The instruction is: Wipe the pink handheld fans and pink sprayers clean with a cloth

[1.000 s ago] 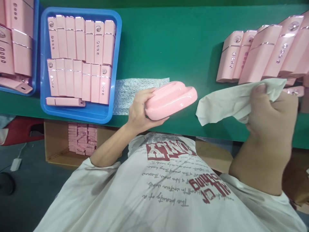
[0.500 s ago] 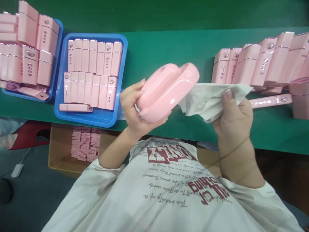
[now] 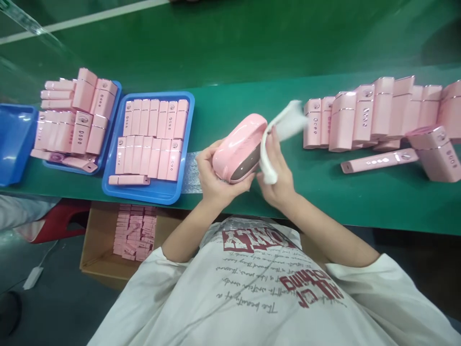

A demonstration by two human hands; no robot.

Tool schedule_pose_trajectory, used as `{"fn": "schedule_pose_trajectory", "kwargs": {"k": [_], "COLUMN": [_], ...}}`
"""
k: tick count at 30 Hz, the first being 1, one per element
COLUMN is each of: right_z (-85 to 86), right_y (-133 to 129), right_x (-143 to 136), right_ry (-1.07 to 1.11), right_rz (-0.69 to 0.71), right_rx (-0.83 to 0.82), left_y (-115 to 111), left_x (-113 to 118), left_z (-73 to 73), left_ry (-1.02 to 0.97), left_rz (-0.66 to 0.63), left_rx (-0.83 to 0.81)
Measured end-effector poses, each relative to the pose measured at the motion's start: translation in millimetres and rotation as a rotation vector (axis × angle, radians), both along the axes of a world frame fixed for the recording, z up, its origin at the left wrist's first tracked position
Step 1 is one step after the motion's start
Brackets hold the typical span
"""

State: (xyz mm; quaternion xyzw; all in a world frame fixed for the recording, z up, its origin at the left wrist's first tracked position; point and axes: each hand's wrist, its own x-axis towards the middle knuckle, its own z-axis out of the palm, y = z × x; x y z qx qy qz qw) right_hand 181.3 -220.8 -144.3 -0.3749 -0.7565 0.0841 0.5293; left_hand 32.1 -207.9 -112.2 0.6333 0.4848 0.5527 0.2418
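A glossy pink rounded housing (image 3: pixel 239 139) with a dark oval panel on its right side is held above the green bench. My left hand (image 3: pixel 218 178) is closed around its lower left end. My right hand (image 3: pixel 279 180) grips a white cloth (image 3: pixel 268 154) against or just beside the housing's right side; whether they touch I cannot tell. The cloth's upper end flares out to the right, smeared by motion. Right of my hands, a slim pink device (image 3: pixel 380 161) lies flat before a row of upright pink devices (image 3: pixel 342 122).
Left of me stands a blue tray (image 3: pixel 187 144) with rows of pink devices, beside another heaped blue tray (image 3: pixel 117 96). A further blue tray (image 3: pixel 16 144) sits at the far left. Below the green bench (image 3: pixel 223 103), a cardboard box (image 3: pixel 95 240) holds pink pieces; a red stool (image 3: pixel 68 216) is near it.
The housing has been turned, so its dark panel now shows. My right hand has come left with the cloth to the housing's side. The camera view has shifted, showing more at the left.
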Motion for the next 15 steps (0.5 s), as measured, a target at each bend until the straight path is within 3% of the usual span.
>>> {"fn": "schedule_pose_trajectory", "kwargs": {"k": [4, 10, 12, 15], "right_z": [11.5, 15.1, 9.9, -1.2], "right_y": [3, -4, -12, -24], "right_x": [8, 17, 9, -7], "right_ry": [-0.081, 0.377, 0.395, 0.149], "right_rz": [0.106, -0.015, -0.041, -0.102], "right_rx": [0.045, -0.353, -0.316, -0.115], "left_y": [7, 12, 13, 13], "left_x": [0, 15, 21, 29], "left_z": [-3.5, 1.6, 8.3, 19.2], "left_ry": [-0.268, -0.832, -0.938, -0.993], "left_rz": [-0.03, -0.281, -0.309, -0.306], "left_rx": [-0.246, -0.517, -0.607, -0.812]}}
